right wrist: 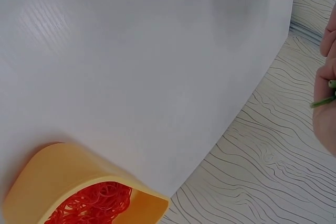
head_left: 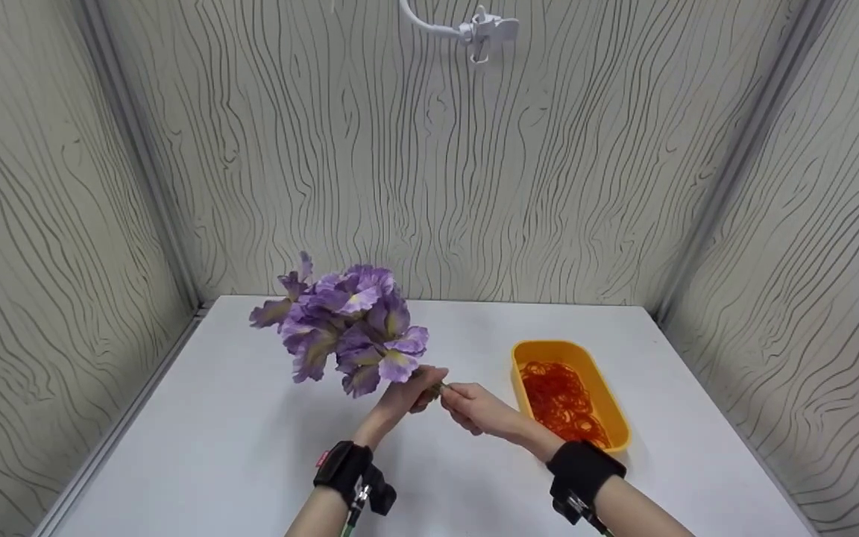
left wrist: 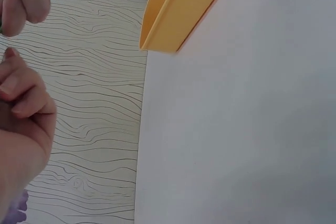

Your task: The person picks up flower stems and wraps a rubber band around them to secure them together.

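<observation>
A bunch of purple irises (head_left: 355, 321) with yellowish throats fans out to the left, held above the white table. My left hand (head_left: 407, 391) grips the stems just below the blooms. To the right of it, my right hand (head_left: 478, 409) pinches the stem ends between thumb and curled fingers. In the left wrist view the left hand (left wrist: 26, 108) has curled fingers, and a purple petal edge (left wrist: 17, 208) shows beneath it. Green stem ends (right wrist: 321, 102) poke out at the right wrist view's right edge, beside partly cut-off fingers.
A yellow plastic tub (head_left: 618, 406) stands on the table (head_left: 250, 477) just right of my right hand. Inside it lie many tangled red rubber bands (head_left: 560, 399). Wood-grain panels (head_left: 429, 171) enclose three sides, and a white clip arm (head_left: 482, 31) hangs overhead.
</observation>
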A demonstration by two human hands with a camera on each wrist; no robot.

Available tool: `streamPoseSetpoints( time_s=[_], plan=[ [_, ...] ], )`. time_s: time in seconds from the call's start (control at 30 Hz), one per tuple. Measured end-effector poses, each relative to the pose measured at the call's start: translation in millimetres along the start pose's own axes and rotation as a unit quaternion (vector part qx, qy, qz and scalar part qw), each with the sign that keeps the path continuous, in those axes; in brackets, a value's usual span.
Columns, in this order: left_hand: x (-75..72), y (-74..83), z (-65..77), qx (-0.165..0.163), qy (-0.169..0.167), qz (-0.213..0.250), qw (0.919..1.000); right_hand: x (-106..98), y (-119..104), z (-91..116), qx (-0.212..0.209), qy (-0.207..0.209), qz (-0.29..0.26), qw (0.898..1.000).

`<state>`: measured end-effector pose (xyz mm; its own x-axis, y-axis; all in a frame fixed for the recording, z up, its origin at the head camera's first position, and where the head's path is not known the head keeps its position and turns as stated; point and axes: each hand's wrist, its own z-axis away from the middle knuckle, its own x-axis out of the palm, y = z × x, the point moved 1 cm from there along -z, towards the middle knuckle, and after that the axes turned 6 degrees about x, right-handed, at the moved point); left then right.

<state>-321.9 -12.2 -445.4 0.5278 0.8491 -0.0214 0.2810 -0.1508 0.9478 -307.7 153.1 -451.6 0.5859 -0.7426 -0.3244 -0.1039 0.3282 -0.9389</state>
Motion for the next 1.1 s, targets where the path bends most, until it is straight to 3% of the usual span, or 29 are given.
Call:
streamPoseSetpoints(
  time_s=[0.2,0.5,0.87,1.1],
  plan=[
    [-1.3,1.6,3.3,-0.028,-0.048,-0.020,0.9982,-2.4,1.8,3.0,0.019,-0.045,-0.037,0.998],
    [2.4,1.3,5.2,-0.010,-0.033,-0.041,0.9986,-4.8,1.2,5.3,0.033,-0.089,-0.092,0.991],
    [1.6,-1.2,6.0,-0.002,-0.027,-0.033,0.9991,-4.3,3.3,2.4,0.032,-0.093,-0.093,0.991],
    [1.3,-0.2,6.8,0.011,-0.037,-0.022,0.9990,-4.5,3.6,1.7,0.026,-0.064,-0.059,0.996]
  ],
)
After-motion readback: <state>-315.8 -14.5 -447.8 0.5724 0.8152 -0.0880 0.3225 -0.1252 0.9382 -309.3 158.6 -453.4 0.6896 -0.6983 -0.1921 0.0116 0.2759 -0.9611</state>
